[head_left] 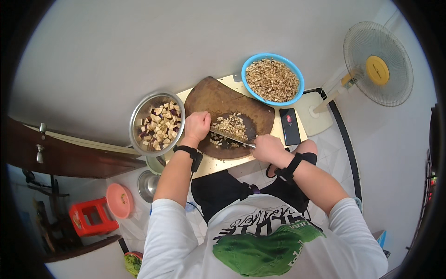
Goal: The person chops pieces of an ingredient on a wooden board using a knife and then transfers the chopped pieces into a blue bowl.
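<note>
A worn wooden chopping board lies on a pale low table, with small pale-brown chopped pieces heaped on its right half. Across the heap runs a knife, its blade slanting down to the right. My right hand is wrapped round the handle end. At the blade's other end my left hand is closed in a fist on the knife; its fingertips are hidden. Left of the board stands a steel bowl of cubed eggplant. A blue basin full of finely chopped brownish pieces stands behind the board at the right.
A dark phone lies on the table's right end. Farther right stands a fan on a pale base. Below left are a red stool, a pink basin and a metal bowl. A dark wooden cabinet borders the left.
</note>
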Tool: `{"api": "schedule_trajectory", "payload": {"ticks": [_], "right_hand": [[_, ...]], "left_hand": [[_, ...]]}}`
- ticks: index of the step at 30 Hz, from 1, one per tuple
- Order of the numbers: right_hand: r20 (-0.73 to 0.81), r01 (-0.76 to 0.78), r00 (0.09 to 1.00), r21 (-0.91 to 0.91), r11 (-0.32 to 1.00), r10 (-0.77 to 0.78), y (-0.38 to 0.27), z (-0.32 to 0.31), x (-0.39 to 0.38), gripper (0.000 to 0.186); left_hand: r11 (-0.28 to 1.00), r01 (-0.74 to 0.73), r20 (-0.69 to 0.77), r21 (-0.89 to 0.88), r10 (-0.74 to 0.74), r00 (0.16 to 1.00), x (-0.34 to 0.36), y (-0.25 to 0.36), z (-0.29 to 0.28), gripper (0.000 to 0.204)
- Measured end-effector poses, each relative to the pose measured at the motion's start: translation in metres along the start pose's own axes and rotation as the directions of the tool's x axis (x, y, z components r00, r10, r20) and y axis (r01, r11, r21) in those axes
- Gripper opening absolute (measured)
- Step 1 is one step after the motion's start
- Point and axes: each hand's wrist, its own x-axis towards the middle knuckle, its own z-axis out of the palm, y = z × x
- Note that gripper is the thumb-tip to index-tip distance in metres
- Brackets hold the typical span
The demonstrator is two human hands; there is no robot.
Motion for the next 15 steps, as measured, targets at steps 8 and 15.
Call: {"api": "schedule_trajectory", "payload": {"ticks": [8, 15], "right_hand": [[0.026, 0.029, 0.999, -0.063, 0.998, -0.027, 0.031, -0.002, 0.025, 0.029], [0.034, 0.103, 0.994, -0.126, 0.987, -0.100, 0.056, 0.005, 0.032, 0.025]], "left_hand": [[0.995, 0.089, -0.058, 0.050, -0.086, 0.995, 0.000, 0.018, 0.003, 0.027], [0.983, -0.038, -0.149, 0.177, 0.065, 0.987, -0.018, 0.054, -0.013, 0.026]]}}
